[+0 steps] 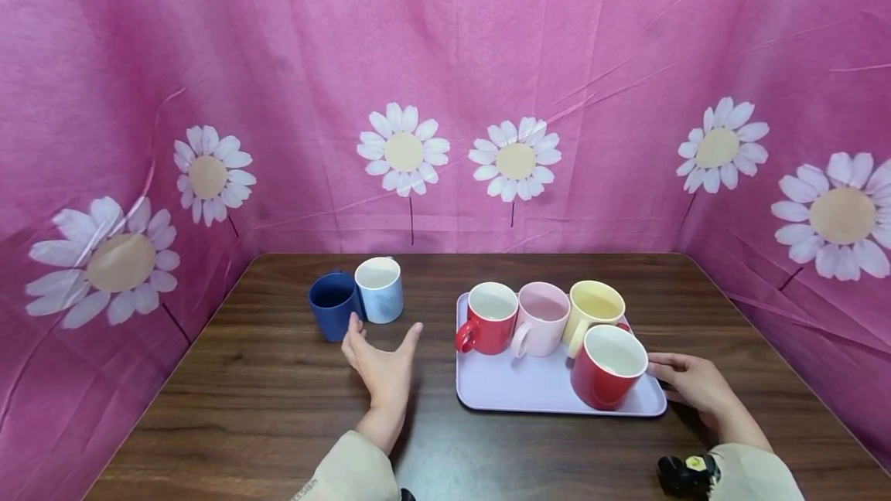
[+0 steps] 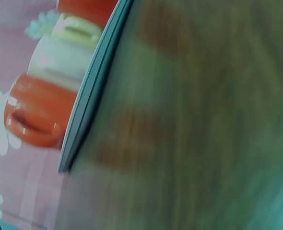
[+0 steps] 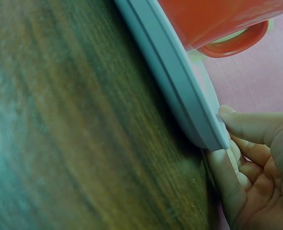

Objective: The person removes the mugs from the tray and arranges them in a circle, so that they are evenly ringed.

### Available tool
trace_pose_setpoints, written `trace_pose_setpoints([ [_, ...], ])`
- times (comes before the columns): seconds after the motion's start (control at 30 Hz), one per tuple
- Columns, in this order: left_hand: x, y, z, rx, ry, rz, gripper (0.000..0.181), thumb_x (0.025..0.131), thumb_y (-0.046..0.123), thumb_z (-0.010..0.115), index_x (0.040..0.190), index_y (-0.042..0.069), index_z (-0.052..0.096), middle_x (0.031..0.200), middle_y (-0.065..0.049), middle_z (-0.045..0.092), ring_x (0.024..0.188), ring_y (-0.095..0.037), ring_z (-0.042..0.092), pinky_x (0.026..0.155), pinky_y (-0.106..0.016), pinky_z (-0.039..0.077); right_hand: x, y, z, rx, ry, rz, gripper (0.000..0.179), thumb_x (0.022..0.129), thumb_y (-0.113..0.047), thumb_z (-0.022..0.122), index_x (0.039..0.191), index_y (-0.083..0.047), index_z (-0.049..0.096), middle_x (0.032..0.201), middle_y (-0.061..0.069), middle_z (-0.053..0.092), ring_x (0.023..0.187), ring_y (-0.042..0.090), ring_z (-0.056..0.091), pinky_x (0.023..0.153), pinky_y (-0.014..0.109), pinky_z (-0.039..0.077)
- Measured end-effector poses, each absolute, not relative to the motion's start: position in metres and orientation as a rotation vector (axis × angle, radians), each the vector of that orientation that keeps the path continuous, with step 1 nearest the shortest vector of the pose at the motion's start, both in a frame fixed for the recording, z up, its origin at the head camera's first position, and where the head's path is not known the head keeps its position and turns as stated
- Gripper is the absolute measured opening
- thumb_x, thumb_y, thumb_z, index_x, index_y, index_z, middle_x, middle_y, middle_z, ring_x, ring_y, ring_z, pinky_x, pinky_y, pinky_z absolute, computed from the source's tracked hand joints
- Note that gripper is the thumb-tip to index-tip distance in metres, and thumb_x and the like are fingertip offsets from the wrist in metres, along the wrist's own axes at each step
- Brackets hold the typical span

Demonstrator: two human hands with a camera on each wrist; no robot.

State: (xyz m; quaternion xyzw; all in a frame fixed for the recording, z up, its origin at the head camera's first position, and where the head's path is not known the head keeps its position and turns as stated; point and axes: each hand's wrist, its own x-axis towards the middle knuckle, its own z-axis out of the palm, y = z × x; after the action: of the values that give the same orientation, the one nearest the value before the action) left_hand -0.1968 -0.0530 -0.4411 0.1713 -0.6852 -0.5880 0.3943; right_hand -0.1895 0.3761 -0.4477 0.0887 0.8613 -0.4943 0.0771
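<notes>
At the right end of a lilac tray (image 1: 515,394), my right hand (image 1: 696,391) pinches the rim; its thumb (image 3: 252,125) lies over the edge with the fingers underneath. On the tray, a red mug (image 1: 491,331), a pink mug (image 1: 548,327) and a yellow mug (image 1: 588,315) form a back row. A larger-looking red mug (image 1: 600,386) sits at the front right, close to that hand. My left hand (image 1: 381,377) is spread with thumb and fingers apart, its fingertips right at a dark blue mug (image 1: 334,311). Beside this mug stands a light blue mug (image 1: 384,300).
The brown wooden table (image 1: 244,408) carries everything. A pink curtain (image 1: 452,60) printed with white daisies hangs behind it and along both sides. Black straps with small devices (image 1: 685,474) sit at the wrists, over light sleeves (image 1: 351,470).
</notes>
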Motion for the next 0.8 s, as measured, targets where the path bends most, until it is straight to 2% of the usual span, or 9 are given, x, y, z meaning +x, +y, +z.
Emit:
trace_pose_setpoints([
  [0.27, -0.187, -0.026, -0.437, 0.176, -1.79, -1.446, 0.099, 0.058, 0.017, 0.092, 0.138, -0.004, 0.038, 0.129, -0.022, 0.042, 0.116, -0.033, 0.04, 0.099, -0.047, 0.034, -0.187, 0.376, -0.448, 0.259, 2.592, -1.478, 0.059, 0.091, -0.032, 0.066, 0.123, 0.016, 0.052, 0.12, 0.034, 0.053, 0.097, 0.025, 0.061, 0.075, 0.038, 0.055],
  [0.47, -0.178, -0.005, -0.432, 0.021, -1.852, -1.464, 0.1, 0.057, 0.018, 0.093, 0.139, 0.001, 0.039, 0.128, -0.017, 0.043, 0.12, -0.027, 0.041, 0.098, -0.05, 0.037, -0.188, 0.376, -0.449, 0.26, 2.603, -1.467, 0.058, 0.091, -0.031, 0.064, 0.123, 0.015, 0.052, 0.12, 0.034, 0.053, 0.098, 0.027, 0.061, 0.075, 0.039, 0.055],
  [0.63, -0.173, 0.014, -0.43, -0.061, -1.922, -1.475, 0.1, 0.058, 0.025, 0.092, 0.141, 0.006, 0.038, 0.128, -0.01, 0.044, 0.122, -0.022, 0.041, 0.095, -0.045, 0.043, -0.188, 0.376, -0.449, 0.267, 2.605, -1.464, 0.056, 0.092, -0.03, 0.064, 0.123, 0.015, 0.052, 0.12, 0.034, 0.053, 0.098, 0.028, 0.061, 0.075, 0.039, 0.055],
  [0.8, -0.169, 0.033, -0.428, -0.168, -1.958, -1.464, 0.105, 0.056, 0.026, 0.093, 0.143, 0.009, 0.036, 0.128, -0.01, 0.043, 0.118, -0.026, 0.044, 0.091, -0.045, 0.046, -0.188, 0.376, -0.45, 0.27, 2.607, -1.466, 0.055, 0.092, -0.028, 0.064, 0.123, 0.015, 0.052, 0.12, 0.034, 0.054, 0.098, 0.027, 0.061, 0.075, 0.039, 0.055],
])
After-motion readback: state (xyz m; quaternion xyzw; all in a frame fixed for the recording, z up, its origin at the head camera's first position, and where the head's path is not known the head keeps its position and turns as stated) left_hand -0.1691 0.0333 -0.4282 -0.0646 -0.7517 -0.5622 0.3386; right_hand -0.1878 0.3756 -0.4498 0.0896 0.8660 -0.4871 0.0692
